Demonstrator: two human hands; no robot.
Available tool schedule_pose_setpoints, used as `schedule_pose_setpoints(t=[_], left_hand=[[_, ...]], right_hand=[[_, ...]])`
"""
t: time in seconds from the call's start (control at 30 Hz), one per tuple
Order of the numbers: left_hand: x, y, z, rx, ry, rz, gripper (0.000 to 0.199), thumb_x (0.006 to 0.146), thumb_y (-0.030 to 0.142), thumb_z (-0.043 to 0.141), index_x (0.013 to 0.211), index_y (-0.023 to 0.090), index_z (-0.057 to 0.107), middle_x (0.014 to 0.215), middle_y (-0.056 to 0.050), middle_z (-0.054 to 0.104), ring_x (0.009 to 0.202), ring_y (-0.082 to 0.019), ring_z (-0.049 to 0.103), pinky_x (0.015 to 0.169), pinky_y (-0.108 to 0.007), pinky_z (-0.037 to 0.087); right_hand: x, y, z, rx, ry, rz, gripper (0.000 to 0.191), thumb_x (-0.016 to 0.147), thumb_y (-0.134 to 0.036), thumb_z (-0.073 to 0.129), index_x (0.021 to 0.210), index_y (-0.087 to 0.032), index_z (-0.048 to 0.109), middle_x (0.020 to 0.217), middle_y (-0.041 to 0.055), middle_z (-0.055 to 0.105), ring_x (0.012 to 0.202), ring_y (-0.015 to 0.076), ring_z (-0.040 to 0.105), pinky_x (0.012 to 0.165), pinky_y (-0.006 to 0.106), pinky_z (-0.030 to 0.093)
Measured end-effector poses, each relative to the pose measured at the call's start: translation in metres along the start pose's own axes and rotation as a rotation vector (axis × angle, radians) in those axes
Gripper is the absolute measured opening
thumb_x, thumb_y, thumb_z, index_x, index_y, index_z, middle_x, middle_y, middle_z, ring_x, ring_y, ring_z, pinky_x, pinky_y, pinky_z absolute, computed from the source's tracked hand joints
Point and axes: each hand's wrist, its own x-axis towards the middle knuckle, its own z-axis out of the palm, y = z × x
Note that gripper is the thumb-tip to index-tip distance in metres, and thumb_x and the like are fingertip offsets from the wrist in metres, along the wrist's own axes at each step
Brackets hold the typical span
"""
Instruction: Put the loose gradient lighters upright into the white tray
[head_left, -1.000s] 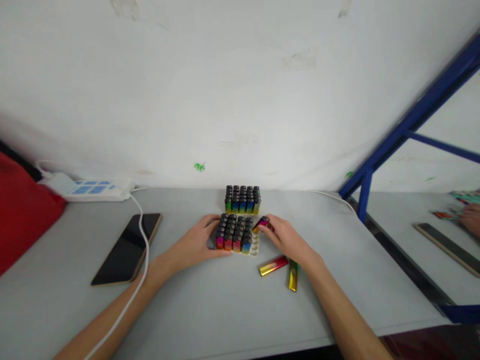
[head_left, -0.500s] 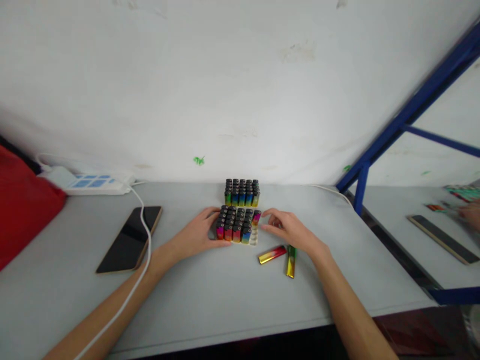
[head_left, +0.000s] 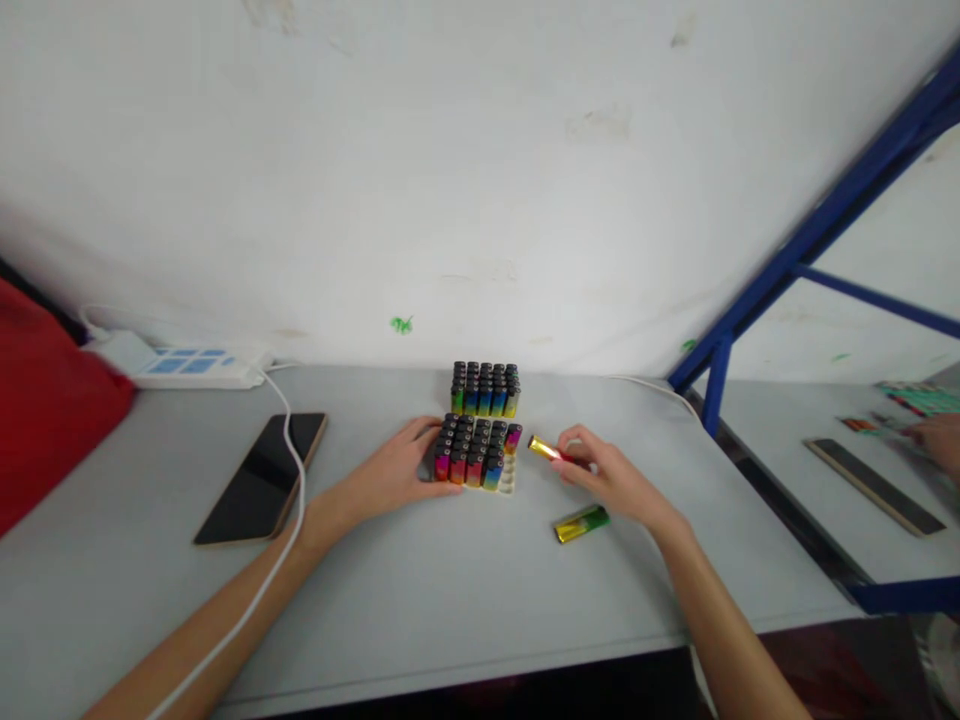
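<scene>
My left hand is wrapped round the left side of a pale tray of upright lighters. The lighters have black tops and shiny pink, red and blue bodies. Bare slots show in the tray's right column, where one pink-yellow lighter leans at the far end. To the right of the tray, my right hand pinches a red-and-gold lighter, its gold end pointing left towards the tray. Below that hand, a green-and-gold lighter lies flat on the table.
Behind the tray stands another block of lighters near the wall. On the left are a phone, a white cable crossing my forearm, a power strip and a red item. A blue metal frame borders the right, with another person's hand beyond.
My right hand has left the pink-yellow lighter at the tray and picked up the red-and-gold lighter from the table. The green-and-gold lighter has turned from upright-pointing to slanted. My left hand stays put.
</scene>
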Motion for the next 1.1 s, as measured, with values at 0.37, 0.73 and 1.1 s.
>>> schedule_pose_setpoints(t=[0.37, 0.73, 1.1], left_hand=[[-0.003, 0.001, -0.002, 0.033, -0.018, -0.004, 0.079, 0.081, 0.069, 0.093, 0.143, 0.024, 0.074, 0.149, -0.016, 0.072, 0.14, -0.042, 0.068, 0.127, -0.057, 0.055], [-0.006, 0.003, 0.0, 0.067, 0.013, 0.003, 0.075, 0.082, 0.061, 0.094, 0.144, 0.025, 0.071, 0.15, -0.016, 0.069, 0.141, -0.041, 0.068, 0.128, -0.056, 0.055], [-0.003, 0.007, 0.01, 0.092, 0.087, -0.025, 0.069, 0.084, 0.067, 0.089, 0.136, 0.025, 0.073, 0.148, -0.017, 0.068, 0.139, -0.043, 0.066, 0.125, -0.063, 0.054]], right_hand=[[0.076, -0.005, 0.015, 0.787, 0.326, 0.054, 0.065, 0.067, -0.079, 0.098, 0.089, -0.024, 0.071, 0.088, 0.0011, 0.07, 0.079, 0.0174, 0.063, 0.073, 0.031, 0.053], [0.063, 0.005, 0.049, 0.426, 0.342, 0.134, 0.071, 0.085, -0.093, 0.069, 0.07, -0.027, 0.046, 0.06, -0.0078, 0.036, 0.054, 0.0116, 0.028, 0.047, 0.028, 0.022], [0.054, 0.008, 0.043, 0.086, 0.432, 0.053, 0.056, 0.103, -0.072, 0.053, 0.07, -0.029, 0.042, 0.061, -0.0039, 0.042, 0.059, 0.0165, 0.039, 0.055, 0.03, 0.033]])
